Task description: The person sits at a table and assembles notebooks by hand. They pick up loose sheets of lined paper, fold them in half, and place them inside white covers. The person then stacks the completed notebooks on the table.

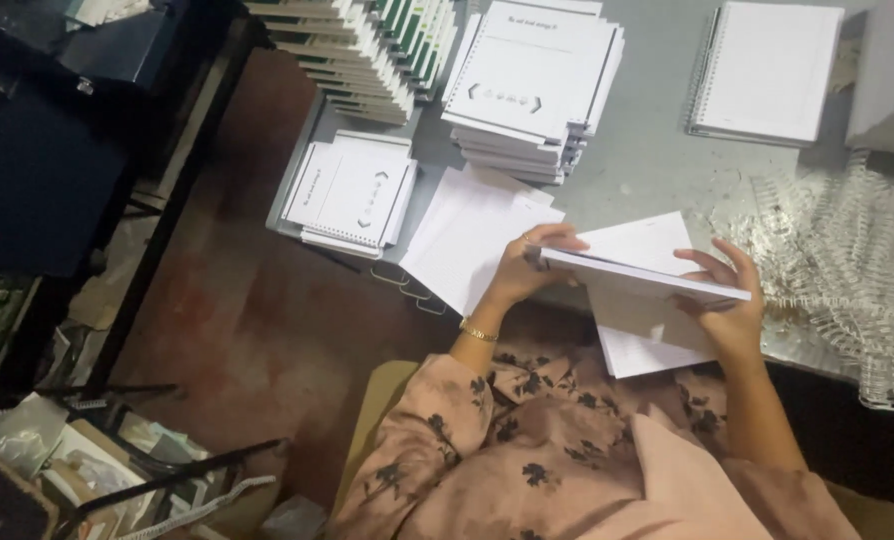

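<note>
We grip the light, floppy paper stack (639, 275) at its ends, left hand (523, 268) and right hand (729, 305) both clasping it above the desk (647, 160).

We see no packages, labels, signs or screens; only printed white notebook covers (527, 80) stacked on the bench (657, 150).
</note>
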